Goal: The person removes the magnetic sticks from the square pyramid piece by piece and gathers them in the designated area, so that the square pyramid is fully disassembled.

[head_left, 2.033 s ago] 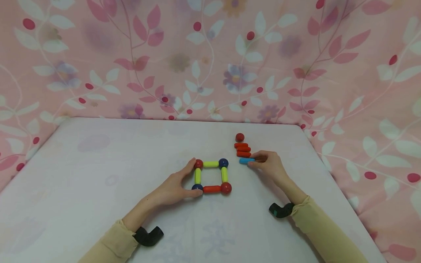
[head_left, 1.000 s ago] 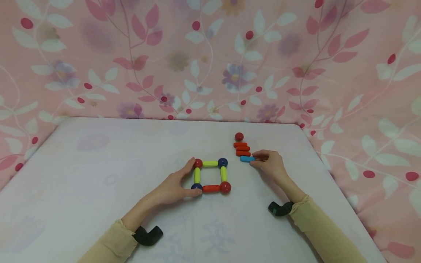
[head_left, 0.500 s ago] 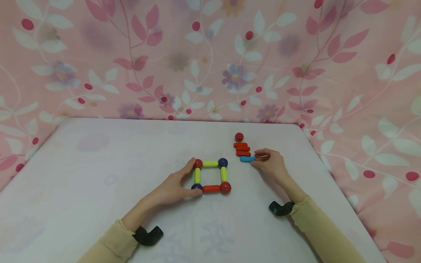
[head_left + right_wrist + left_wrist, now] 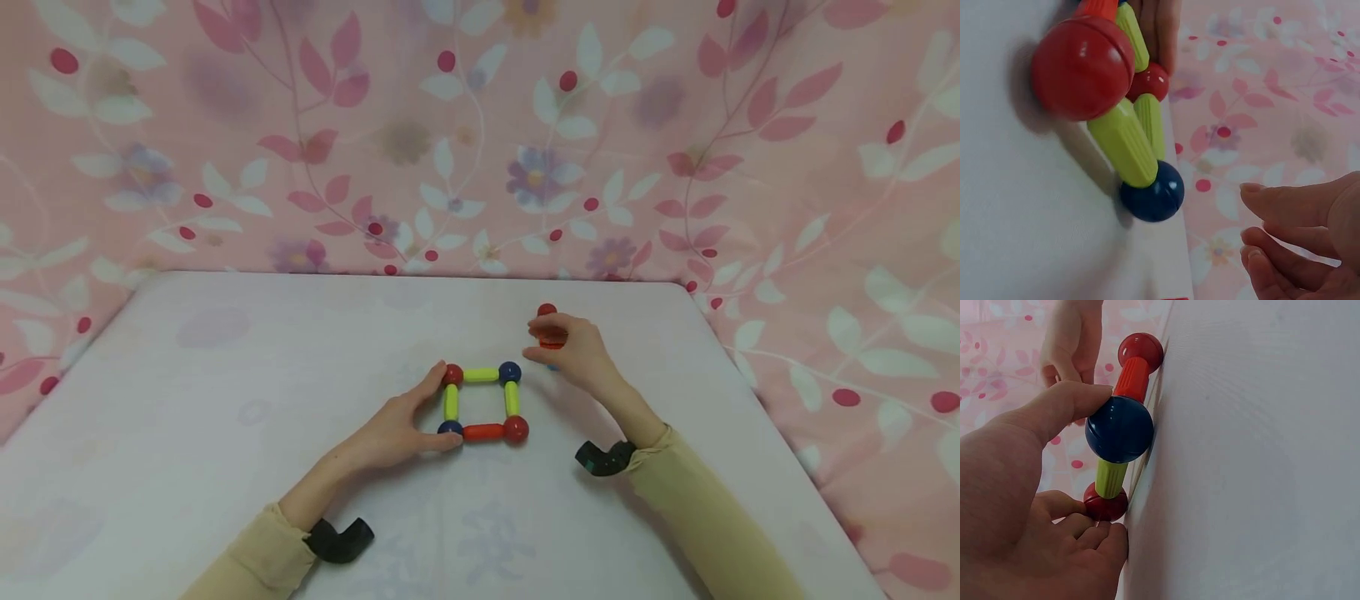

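A square of magnetic rods and balls [image 4: 483,432] lies on the table, with three yellow-green rods, one red rod, and red and blue balls at its corners. My left hand [image 4: 386,429] grips its left side: the thumb presses the near blue ball [image 4: 1119,429] while the fingers touch the far red ball [image 4: 1105,503]. Over the loose pieces hovers my right hand [image 4: 573,350], thumb and fingers apart; the right wrist view shows nothing between them. Past that hand, a loose red ball [image 4: 547,308] and part of a red rod [image 4: 553,345] show. The blue rod [image 4: 552,367] is mostly hidden beneath it.
The white-covered table [image 4: 247,350] ends at a pink floral cloth [image 4: 480,142] behind and to the right. Dark curved devices, one by the left wrist [image 4: 339,540] and one by the right [image 4: 604,458], stick out from the sleeves.
My right hand has let go of the blue rod's right end and moved left and farther back, now covering most of the loose rods. The left hand and the square have stayed put.
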{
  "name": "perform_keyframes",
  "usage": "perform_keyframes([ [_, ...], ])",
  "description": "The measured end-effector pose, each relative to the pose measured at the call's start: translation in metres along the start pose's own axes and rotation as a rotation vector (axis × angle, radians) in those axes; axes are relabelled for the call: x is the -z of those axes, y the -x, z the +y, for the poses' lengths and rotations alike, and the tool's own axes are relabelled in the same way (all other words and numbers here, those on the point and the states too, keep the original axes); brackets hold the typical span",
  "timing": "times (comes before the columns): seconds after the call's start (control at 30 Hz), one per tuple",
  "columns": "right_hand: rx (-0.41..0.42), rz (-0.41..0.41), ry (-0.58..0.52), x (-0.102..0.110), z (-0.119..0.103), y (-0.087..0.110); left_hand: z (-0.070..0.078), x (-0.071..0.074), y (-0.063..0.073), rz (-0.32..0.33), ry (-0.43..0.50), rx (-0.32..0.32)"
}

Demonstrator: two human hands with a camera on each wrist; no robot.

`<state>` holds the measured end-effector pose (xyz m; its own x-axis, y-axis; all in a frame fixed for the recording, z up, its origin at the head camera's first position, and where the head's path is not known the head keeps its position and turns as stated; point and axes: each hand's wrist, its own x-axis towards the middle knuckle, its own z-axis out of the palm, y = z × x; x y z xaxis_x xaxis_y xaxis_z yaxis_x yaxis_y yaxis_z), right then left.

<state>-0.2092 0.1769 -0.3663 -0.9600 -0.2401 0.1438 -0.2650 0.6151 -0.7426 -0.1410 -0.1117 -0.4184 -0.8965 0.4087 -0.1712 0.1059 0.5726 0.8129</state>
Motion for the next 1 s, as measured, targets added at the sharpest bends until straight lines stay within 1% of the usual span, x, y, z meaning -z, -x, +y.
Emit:
perform_keyframes([
  [0.13,0.033,-0.078,0.011,-0.013,0.001,-0.003,-0.001,-0.002,-0.002,-0.013,0.003,-0.021],
  [0.27,-0.016,-0.154,0.061,-0.025,0.004,-0.001,-0.001,-0.001,-0.001,-0.005,-0.011,-0.009],
  [0.4,-0.069,-0.203,0.142,-0.034,0.0,0.001,-0.001,0.001,0.001,0.0,-0.009,-0.001],
  [0.53,-0.092,-0.211,0.186,-0.039,-0.002,0.001,-0.001,0.001,0.001,-0.003,-0.01,-0.011],
  [0.83,-0.09,-0.181,0.143,-0.046,0.002,0.001,-0.001,0.001,0.0,0.005,-0.018,-0.019],
  [1.0,-0.091,-0.163,0.137,-0.05,0.004,0.001,-0.002,0.001,0.0,0.004,-0.013,-0.026],
])
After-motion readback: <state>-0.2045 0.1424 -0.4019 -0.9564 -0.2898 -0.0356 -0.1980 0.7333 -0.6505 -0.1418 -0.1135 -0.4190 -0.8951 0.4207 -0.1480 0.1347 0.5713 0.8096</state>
